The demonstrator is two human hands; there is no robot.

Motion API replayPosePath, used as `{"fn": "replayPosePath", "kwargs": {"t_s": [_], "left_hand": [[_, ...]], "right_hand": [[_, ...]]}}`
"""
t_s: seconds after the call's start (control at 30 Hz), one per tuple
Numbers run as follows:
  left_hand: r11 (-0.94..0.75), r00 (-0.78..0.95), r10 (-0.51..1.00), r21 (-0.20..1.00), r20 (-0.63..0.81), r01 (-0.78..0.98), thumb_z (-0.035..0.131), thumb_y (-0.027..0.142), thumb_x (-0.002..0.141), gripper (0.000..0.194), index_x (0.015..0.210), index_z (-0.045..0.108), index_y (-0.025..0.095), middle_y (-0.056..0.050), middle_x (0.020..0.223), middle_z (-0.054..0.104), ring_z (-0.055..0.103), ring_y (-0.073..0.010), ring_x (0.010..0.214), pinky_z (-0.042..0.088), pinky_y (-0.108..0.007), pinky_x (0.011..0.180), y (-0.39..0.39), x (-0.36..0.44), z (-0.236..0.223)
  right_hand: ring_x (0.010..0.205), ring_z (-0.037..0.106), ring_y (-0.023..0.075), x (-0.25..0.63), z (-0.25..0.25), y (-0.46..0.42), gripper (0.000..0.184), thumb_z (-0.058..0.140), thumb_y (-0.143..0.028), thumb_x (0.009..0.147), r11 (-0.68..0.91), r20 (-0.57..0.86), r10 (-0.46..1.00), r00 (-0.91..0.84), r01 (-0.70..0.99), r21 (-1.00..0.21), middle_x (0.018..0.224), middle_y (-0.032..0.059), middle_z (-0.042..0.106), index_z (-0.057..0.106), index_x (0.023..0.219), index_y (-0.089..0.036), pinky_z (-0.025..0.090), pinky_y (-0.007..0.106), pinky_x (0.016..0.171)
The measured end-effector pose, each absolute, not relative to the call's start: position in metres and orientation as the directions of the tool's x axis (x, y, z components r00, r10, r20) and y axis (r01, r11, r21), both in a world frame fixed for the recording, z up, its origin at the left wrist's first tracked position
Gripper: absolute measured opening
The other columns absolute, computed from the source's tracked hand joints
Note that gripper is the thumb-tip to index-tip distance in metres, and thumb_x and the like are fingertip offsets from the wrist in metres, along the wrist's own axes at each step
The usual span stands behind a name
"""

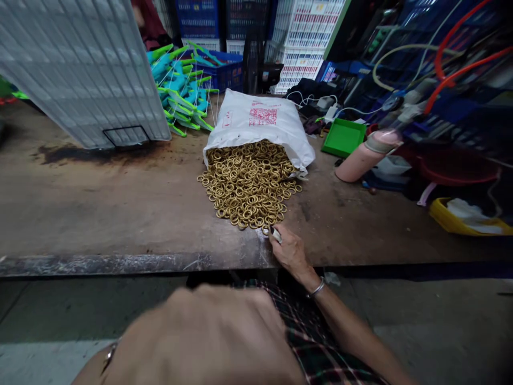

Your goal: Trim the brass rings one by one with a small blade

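Observation:
A heap of small brass-coloured rings (249, 184) spills out of a white plastic bag (260, 123) lying on a worn brown worktable (100, 214). My right hand (289, 250) reaches to the near edge of the heap, fingers pinched together at a ring by the table's front edge; a bracelet sits on that wrist. My left hand (208, 337) is very close to the camera, blurred, seen from the back below the table edge; its fingers are hidden.
A white plastic crate (80, 69) leans at the back left beside a pile of teal and green plastic parts (182, 88). At the right lie a green tray (343, 137), a pink bottle (366, 155), hoses, a yellow tub (460, 219). Stacked crates stand behind.

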State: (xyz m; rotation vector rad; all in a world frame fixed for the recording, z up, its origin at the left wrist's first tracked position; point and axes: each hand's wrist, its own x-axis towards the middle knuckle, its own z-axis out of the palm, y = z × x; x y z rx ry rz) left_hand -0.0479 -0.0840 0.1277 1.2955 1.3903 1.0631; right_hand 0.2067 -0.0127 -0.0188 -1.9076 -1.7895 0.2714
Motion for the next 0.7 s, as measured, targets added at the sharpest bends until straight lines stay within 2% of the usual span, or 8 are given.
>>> {"fn": "replayPosePath", "kwargs": {"t_s": [0.03, 0.1, 0.13, 0.2, 0.3, 0.5, 0.6, 0.7], "left_hand": [[0.087, 0.037, 0.995, 0.983, -0.094, 0.162, 0.039, 0.041, 0.078, 0.032, 0.073, 0.068, 0.026, 0.0, 0.061, 0.064, 0.062, -0.0207, 0.072, 0.053, -0.031, 0.064, -0.075, -0.04, 0.127], [0.189, 0.155, 0.968, 0.98, -0.196, 0.055, 0.056, 0.035, 0.075, 0.019, 0.08, 0.067, 0.021, -0.002, 0.068, 0.065, 0.061, -0.0177, 0.069, 0.051, -0.029, 0.065, -0.056, -0.025, 0.117], [0.251, 0.202, 0.949, 0.968, -0.242, -0.02, 0.06, 0.033, 0.073, 0.018, 0.083, 0.066, 0.019, -0.002, 0.071, 0.065, 0.06, -0.0155, 0.066, 0.05, -0.027, 0.064, -0.047, -0.019, 0.108], [0.388, 0.244, 0.905, 0.91, -0.347, -0.146, 0.062, 0.036, 0.073, 0.023, 0.085, 0.063, 0.016, -0.002, 0.072, 0.062, 0.056, -0.011, 0.062, 0.047, -0.022, 0.06, -0.033, -0.009, 0.082], [0.511, 0.243, 0.846, 0.852, -0.474, -0.115, 0.063, 0.038, 0.07, 0.029, 0.084, 0.06, 0.013, -0.002, 0.069, 0.059, 0.053, -0.0086, 0.057, 0.042, -0.019, 0.052, -0.027, 0.001, 0.042], [0.462, 0.321, 0.836, 0.886, -0.444, 0.021, 0.055, 0.05, 0.072, 0.044, 0.095, 0.051, 0.013, -0.001, 0.068, 0.055, 0.05, -0.0086, 0.049, 0.038, -0.017, 0.039, -0.025, 0.029, 0.005], [0.407, 0.304, 0.862, 0.911, -0.405, 0.059, 0.049, 0.053, 0.075, 0.051, 0.107, 0.043, 0.014, 0.0, 0.068, 0.054, 0.047, -0.007, 0.043, 0.037, -0.017, 0.036, -0.019, 0.039, 0.005], [0.37, 0.294, 0.881, 0.927, -0.371, 0.059, 0.049, 0.053, 0.075, 0.053, 0.11, 0.041, 0.014, 0.001, 0.067, 0.054, 0.049, -0.0083, 0.045, 0.038, -0.017, 0.037, -0.014, 0.043, 0.008]], "right_hand": [[0.076, 0.055, 0.0167, 0.204, -0.017, -0.012, 0.021, 0.045, -0.028, 0.082, -0.027, 0.179, 0.976, 0.121, 0.889, -0.457, 0.087, 0.0067, 0.064, 0.057, 0.096, -0.018, 0.034, 0.025, 0.065], [0.075, 0.056, 0.0172, 0.198, -0.013, -0.01, 0.021, 0.047, -0.031, 0.082, -0.097, 0.127, 0.979, 0.159, 0.914, -0.394, 0.089, 0.0063, 0.065, 0.056, 0.097, -0.019, 0.032, 0.026, 0.062], [0.074, 0.056, 0.0171, 0.196, -0.01, -0.009, 0.02, 0.048, -0.032, 0.082, -0.128, 0.101, 0.979, 0.175, 0.923, -0.362, 0.088, 0.006, 0.065, 0.056, 0.096, -0.02, 0.03, 0.026, 0.06], [0.072, 0.056, 0.017, 0.192, -0.007, -0.006, 0.019, 0.049, -0.033, 0.082, -0.158, 0.069, 0.98, 0.188, 0.937, -0.311, 0.087, 0.0058, 0.064, 0.055, 0.095, -0.021, 0.027, 0.026, 0.057], [0.07, 0.055, 0.0167, 0.188, -0.003, -0.004, 0.015, 0.047, -0.029, 0.083, -0.167, 0.056, 0.98, 0.19, 0.945, -0.28, 0.088, 0.0055, 0.064, 0.055, 0.094, -0.021, 0.025, 0.026, 0.055], [0.072, 0.055, 0.0157, 0.191, -0.007, -0.007, 0.016, 0.042, -0.02, 0.083, -0.106, 0.087, 0.986, 0.143, 0.937, -0.332, 0.091, 0.0042, 0.062, 0.054, 0.093, -0.021, 0.027, 0.026, 0.055], [0.076, 0.056, 0.0154, 0.196, -0.013, -0.012, 0.022, 0.041, -0.014, 0.08, 0.014, 0.141, 0.989, 0.051, 0.906, -0.424, 0.092, 0.004, 0.062, 0.055, 0.095, -0.02, 0.033, 0.024, 0.059], [0.08, 0.056, 0.0157, 0.197, -0.018, -0.018, 0.028, 0.041, -0.009, 0.075, 0.182, 0.215, 0.974, -0.076, 0.826, -0.534, 0.092, 0.0048, 0.062, 0.055, 0.096, -0.019, 0.039, 0.024, 0.066]]}}
